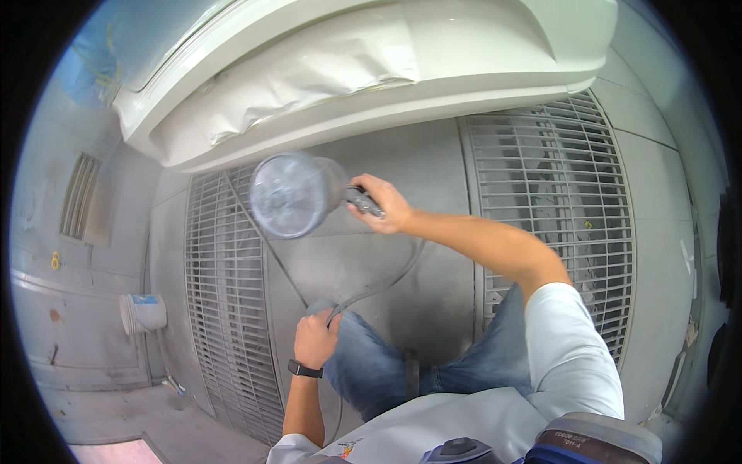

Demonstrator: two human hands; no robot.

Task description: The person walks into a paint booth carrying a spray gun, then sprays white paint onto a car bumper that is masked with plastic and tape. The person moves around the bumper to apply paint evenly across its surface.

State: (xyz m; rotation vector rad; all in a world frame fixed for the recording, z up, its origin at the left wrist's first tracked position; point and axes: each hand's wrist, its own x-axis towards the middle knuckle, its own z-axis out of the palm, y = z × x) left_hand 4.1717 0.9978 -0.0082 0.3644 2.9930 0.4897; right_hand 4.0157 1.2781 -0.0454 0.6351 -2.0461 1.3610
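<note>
My right hand [384, 205] is wrapped round the dark handle of a paint spray gun [363, 201]. The gun's large translucent cup [290, 196] is slightly blurred, out to the left of that hand. In my left hand [315, 340], closed above my left knee, is a dark air hose [380, 286]. One stretch of the hose loops up toward the gun, and another line runs away to the far left. Beyond the cup stands a white car bumper [510, 87], apart from the gun, with a wrinkled white sheet [309, 77] across its middle.
Floor gratings lie on the left [224, 278] and right [553, 193], with grey floor panels [417, 174] between them. A white bucket [144, 313] stands at the left wall. Blue film [89, 58] hangs at the far left. A respirator [595, 437] shows at the lower edge.
</note>
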